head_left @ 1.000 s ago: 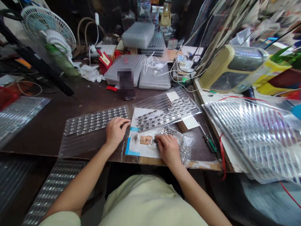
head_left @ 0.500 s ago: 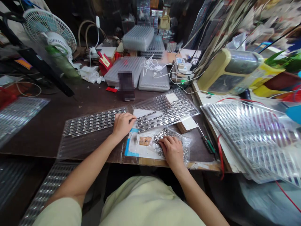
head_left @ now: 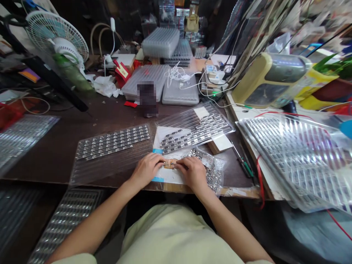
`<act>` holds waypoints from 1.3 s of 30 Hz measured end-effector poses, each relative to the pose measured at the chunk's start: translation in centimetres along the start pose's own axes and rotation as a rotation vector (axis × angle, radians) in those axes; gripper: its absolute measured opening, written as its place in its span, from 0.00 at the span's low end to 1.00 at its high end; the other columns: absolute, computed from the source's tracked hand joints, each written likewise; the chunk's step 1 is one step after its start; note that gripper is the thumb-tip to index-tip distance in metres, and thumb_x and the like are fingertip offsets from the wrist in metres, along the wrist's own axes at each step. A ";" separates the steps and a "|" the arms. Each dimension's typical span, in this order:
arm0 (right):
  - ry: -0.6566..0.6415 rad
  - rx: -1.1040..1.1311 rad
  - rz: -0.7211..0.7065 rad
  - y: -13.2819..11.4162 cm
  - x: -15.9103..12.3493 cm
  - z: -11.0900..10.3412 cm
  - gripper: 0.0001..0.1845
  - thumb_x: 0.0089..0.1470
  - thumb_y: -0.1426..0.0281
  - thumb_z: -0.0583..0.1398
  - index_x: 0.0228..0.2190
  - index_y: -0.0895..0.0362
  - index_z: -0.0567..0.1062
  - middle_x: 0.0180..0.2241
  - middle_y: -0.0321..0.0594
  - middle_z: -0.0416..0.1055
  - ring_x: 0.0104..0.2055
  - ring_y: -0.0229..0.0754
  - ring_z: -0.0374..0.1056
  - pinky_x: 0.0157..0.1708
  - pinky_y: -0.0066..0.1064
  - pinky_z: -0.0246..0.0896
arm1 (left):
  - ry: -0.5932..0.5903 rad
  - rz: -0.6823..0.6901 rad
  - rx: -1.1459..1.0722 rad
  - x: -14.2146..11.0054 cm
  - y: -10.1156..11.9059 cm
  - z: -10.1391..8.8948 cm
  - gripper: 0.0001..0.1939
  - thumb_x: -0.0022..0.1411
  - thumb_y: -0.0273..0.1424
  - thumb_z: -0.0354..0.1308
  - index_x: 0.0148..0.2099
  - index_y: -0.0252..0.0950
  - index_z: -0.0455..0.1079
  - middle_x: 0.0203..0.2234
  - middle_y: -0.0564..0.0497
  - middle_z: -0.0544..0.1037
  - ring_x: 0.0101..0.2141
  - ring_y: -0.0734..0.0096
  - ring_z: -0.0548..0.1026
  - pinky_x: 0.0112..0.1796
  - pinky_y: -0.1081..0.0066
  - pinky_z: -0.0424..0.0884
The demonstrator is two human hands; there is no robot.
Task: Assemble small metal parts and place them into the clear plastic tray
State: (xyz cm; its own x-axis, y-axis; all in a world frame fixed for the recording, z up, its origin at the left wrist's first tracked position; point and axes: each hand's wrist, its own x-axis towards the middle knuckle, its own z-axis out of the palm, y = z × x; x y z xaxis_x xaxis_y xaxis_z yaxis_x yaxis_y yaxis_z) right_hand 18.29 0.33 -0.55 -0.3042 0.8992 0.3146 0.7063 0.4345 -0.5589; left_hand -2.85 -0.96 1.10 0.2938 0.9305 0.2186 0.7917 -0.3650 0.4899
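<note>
My left hand (head_left: pixel 148 168) and my right hand (head_left: pixel 193 170) face each other over a small tan block (head_left: pixel 169 164) on a white sheet edged with blue tape. The fingers of both hands are pinched together at the block; any small part between them is too tiny to name. A clear bag of small metal pieces (head_left: pixel 216 175) lies beside and partly under my right hand. Beyond my hands, a ribbed clear tray (head_left: pixel 176 124) holds rows of dark and silver parts. Left of my left hand lies a similar tray (head_left: pixel 110 161), partly filled with such parts.
A green-handled screwdriver (head_left: pixel 244 165) lies near a small white-topped block (head_left: pixel 222 143) at right. Stacked clear trays (head_left: pixel 297 157) stand further right. At the back are closed plastic trays (head_left: pixel 145 79), tangled white cable (head_left: pixel 177 75) and a fan (head_left: pixel 57 36).
My left hand moved from the near end of the far tray, a small dark part in its fingers, down to the tan block. My right hand left the metal pieces and came left to the block.
</note>
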 end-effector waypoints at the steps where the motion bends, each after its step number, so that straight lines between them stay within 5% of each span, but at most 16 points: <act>1: -0.007 -0.036 0.003 -0.3 0.2 0.3 0.07 0.53 0.63 0.63 0.28 0.52 0.77 0.29 0.36 0.74 0.34 0.40 0.64 0.36 0.31 0.53 | 0.024 0.011 -0.023 -0.6 0.0 0.6 0.07 0.63 0.27 0.53 0.41 0.38 0.72 0.35 0.49 0.77 0.38 0.67 0.72 0.41 0.68 0.68; 9: -0.010 -0.168 -0.058 -1.3 0.6 1.5 0.06 0.56 0.62 0.61 0.35 0.43 0.80 0.35 0.35 0.73 0.38 0.40 0.60 0.37 0.34 0.47 | 0.158 -0.023 -0.082 -1.7 -0.6 2.7 0.08 0.62 0.31 0.57 0.43 0.40 0.74 0.35 0.49 0.75 0.38 0.66 0.72 0.41 0.65 0.69; 14: 0.025 -0.286 -0.040 -0.4 0.0 0.0 0.13 0.55 0.62 0.61 0.43 0.48 0.76 0.40 0.39 0.72 0.41 0.44 0.59 0.39 0.36 0.48 | 0.171 -0.077 -0.095 -1.6 -0.4 2.6 0.07 0.60 0.31 0.59 0.41 0.38 0.75 0.34 0.48 0.77 0.38 0.66 0.73 0.41 0.65 0.70; 19: 0.046 -0.398 0.010 1.4 -1.0 -1.7 0.11 0.55 0.61 0.61 0.39 0.51 0.77 0.39 0.40 0.73 0.41 0.46 0.59 0.39 0.37 0.47 | 0.163 -0.112 -0.152 -0.9 0.3 2.7 0.07 0.61 0.30 0.58 0.41 0.39 0.75 0.35 0.49 0.77 0.38 0.67 0.74 0.41 0.66 0.71; 23: 0.045 -0.358 0.001 1.8 -1.4 -1.4 0.07 0.58 0.65 0.59 0.32 0.52 0.77 0.33 0.38 0.73 0.37 0.43 0.60 0.38 0.35 0.48 | 0.173 -0.114 -0.212 -0.3 1.0 3.0 0.07 0.61 0.30 0.57 0.41 0.39 0.75 0.36 0.49 0.77 0.38 0.68 0.75 0.41 0.68 0.71; 34: 0.129 -0.135 0.001 2.3 -1.5 -1.0 0.11 0.61 0.69 0.55 0.39 0.52 0.78 0.34 0.40 0.75 0.37 0.42 0.65 0.39 0.33 0.58 | 0.144 -0.072 -0.113 0.1 1.8 3.2 0.07 0.62 0.32 0.57 0.40 0.41 0.76 0.33 0.50 0.77 0.36 0.69 0.74 0.38 0.69 0.70; 39: 0.111 -0.031 0.034 1.7 -1.0 -1.3 0.09 0.59 0.67 0.57 0.33 0.54 0.77 0.32 0.39 0.75 0.35 0.41 0.67 0.38 0.32 0.59 | 0.134 -0.057 -0.115 0.1 1.7 3.3 0.07 0.61 0.31 0.57 0.40 0.41 0.76 0.32 0.50 0.76 0.36 0.69 0.74 0.38 0.69 0.70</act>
State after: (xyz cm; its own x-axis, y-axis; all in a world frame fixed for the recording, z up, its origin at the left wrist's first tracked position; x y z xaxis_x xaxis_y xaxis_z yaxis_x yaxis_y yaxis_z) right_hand 20.63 0.11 -0.79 -0.2082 0.9011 0.3803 0.7347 0.4007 -0.5473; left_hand 0.32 -1.38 -0.87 0.1697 0.9404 0.2946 0.7360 -0.3197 0.5967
